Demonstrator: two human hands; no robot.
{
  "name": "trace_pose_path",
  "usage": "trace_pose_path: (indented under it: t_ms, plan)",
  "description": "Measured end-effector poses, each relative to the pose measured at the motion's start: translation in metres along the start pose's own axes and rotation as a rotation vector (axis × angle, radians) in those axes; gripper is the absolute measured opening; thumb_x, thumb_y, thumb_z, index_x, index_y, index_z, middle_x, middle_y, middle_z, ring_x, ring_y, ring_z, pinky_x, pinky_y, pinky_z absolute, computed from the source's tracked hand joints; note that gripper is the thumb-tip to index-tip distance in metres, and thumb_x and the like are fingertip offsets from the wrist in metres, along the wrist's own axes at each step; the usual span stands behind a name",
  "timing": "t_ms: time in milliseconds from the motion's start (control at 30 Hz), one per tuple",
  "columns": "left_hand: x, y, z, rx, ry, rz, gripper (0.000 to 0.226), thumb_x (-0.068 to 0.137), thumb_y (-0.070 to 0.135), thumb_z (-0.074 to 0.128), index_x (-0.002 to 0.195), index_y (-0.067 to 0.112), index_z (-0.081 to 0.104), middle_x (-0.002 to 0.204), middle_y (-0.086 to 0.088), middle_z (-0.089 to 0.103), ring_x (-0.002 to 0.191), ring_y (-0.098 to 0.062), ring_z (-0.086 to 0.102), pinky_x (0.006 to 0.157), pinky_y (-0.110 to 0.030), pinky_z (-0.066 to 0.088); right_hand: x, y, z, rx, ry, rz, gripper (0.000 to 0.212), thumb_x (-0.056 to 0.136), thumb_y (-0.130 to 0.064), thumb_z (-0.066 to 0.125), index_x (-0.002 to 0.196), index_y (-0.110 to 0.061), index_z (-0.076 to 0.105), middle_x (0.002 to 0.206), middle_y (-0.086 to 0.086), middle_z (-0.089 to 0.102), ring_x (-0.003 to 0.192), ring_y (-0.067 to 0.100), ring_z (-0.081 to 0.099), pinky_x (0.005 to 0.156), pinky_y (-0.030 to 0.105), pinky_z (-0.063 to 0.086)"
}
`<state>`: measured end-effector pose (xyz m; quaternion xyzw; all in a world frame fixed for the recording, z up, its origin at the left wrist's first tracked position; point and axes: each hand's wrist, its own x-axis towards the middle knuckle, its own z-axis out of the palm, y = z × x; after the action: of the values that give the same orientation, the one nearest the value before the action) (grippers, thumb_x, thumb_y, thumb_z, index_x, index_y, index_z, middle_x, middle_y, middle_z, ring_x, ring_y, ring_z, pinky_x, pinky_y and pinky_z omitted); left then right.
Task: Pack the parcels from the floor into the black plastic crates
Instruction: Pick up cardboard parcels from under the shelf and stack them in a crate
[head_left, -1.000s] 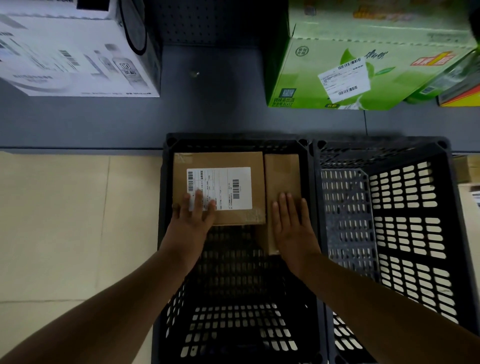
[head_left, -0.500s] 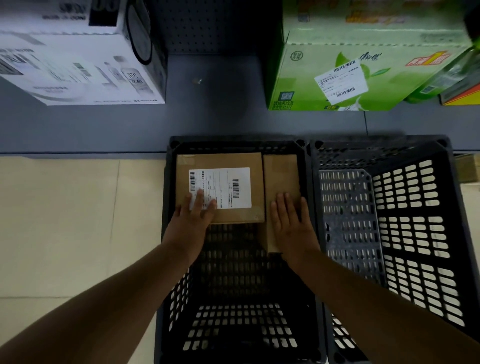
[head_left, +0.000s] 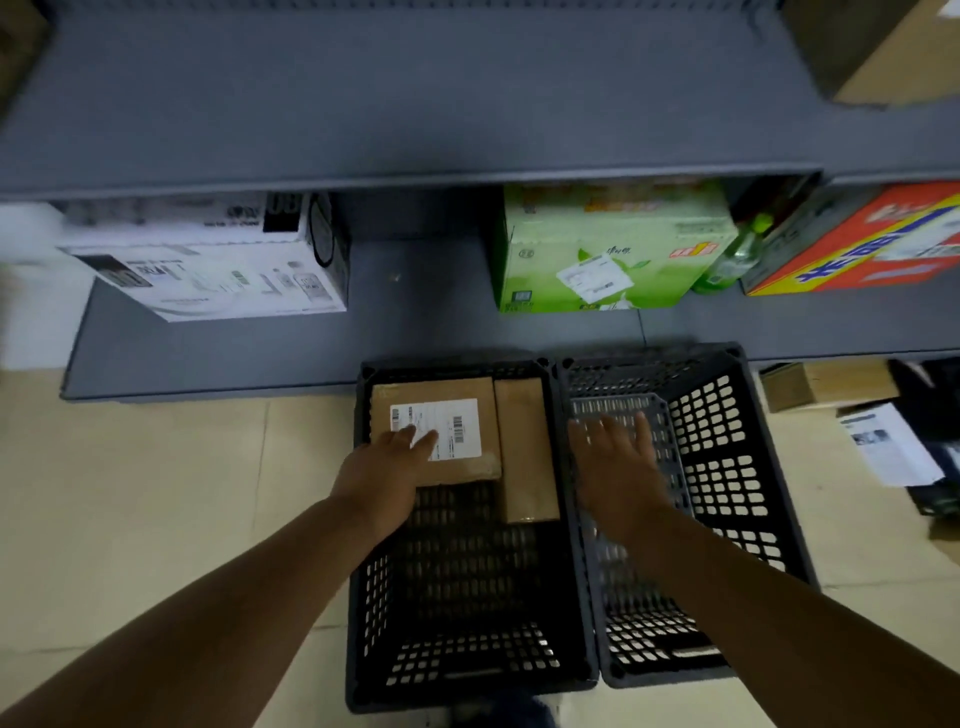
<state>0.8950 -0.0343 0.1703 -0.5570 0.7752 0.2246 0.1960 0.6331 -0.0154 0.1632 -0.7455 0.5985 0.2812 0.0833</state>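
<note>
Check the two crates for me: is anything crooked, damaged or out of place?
Nothing stands out. The labelled parcel and the narrow parcel lie flat and square, side by side at the far end of the left crate. The right crate holds no parcel. No damage shows.

Two parcels, labelled parcel (head_left: 435, 435) left of narrow parcel (head_left: 524, 449), lie in the left crate (head_left: 363, 597); right crate (head_left: 779, 519) adjoins.

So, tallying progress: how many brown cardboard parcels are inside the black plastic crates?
2, both in the left black plastic crate: a labelled brown cardboard parcel at its far end, a narrow one beside it.
</note>
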Motion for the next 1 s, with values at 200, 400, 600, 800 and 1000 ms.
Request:
trace_pose_path:
  t_ms: [200, 400, 600, 800, 1000]
  plan:
    - [-0.066, 0.032, -0.09, -0.04, 0.055, 0.053, 0.064, 0.095, 0.015, 0.045, 0.15, 0.022, 0.013, 0.147, -0.005, 0.037, 0.128, -0.022, 0.041, 0.101, -0.031, 0.04, -0.078, 0.011, -0.085, 0.173, 0.127, 0.093, 0.066, 0.091, -0.027, 0.049, 0.148, -0.013, 0.019, 0.145, 0.01, 0.032, 0.139, 0.028, 0.022, 0.115, 0.056, -0.001]
    - [-0.136, 0.073, -0.156, -0.04, 0.117, 0.128, 0.058, 0.093, 0.018, 0.045, 0.147, 0.023, 0.025, 0.141, -0.004, 0.044, 0.122, -0.022, 0.047, 0.097, -0.033, 0.043, -0.178, 0.029, -0.153, 0.236, 0.111, 0.18, 0.066, 0.088, -0.032, 0.055, 0.145, -0.016, 0.027, 0.144, 0.009, 0.035, 0.138, 0.028, 0.021, 0.114, 0.056, -0.002]
    - [-0.184, 0.139, -0.2, -0.046, 0.06, 0.259, 0.057, 0.095, 0.016, 0.041, 0.148, 0.023, 0.023, 0.145, -0.005, 0.041, 0.125, -0.023, 0.046, 0.097, -0.031, 0.043, -0.276, 0.067, -0.181, 0.347, 0.103, 0.318, 0.058, 0.086, -0.037, 0.057, 0.138, -0.021, 0.038, 0.139, 0.006, 0.042, 0.135, 0.026, 0.028, 0.114, 0.056, 0.0]
    - [-0.209, 0.236, -0.225, -0.052, 0.04, 0.365, 0.046, 0.096, 0.024, 0.041, 0.142, 0.026, 0.037, 0.131, -0.005, 0.055, 0.109, -0.024, 0.056, 0.085, -0.029, 0.049, -0.379, 0.135, -0.174, 0.446, 0.103, 0.505, 0.044, 0.092, -0.038, 0.046, 0.134, -0.024, 0.046, 0.136, 0.001, 0.047, 0.134, 0.024, 0.03, 0.115, 0.053, 0.003]
    - [-0.216, 0.369, -0.23, 0.003, 0.029, 0.47, 0.049, 0.096, 0.03, 0.042, 0.144, 0.023, 0.035, 0.142, -0.003, 0.045, 0.125, -0.023, 0.047, 0.102, -0.033, 0.04, -0.481, 0.227, -0.119, 0.508, 0.068, 0.686, 0.044, 0.093, -0.038, 0.045, 0.134, -0.025, 0.046, 0.136, 0.001, 0.047, 0.135, 0.023, 0.029, 0.115, 0.052, 0.005]
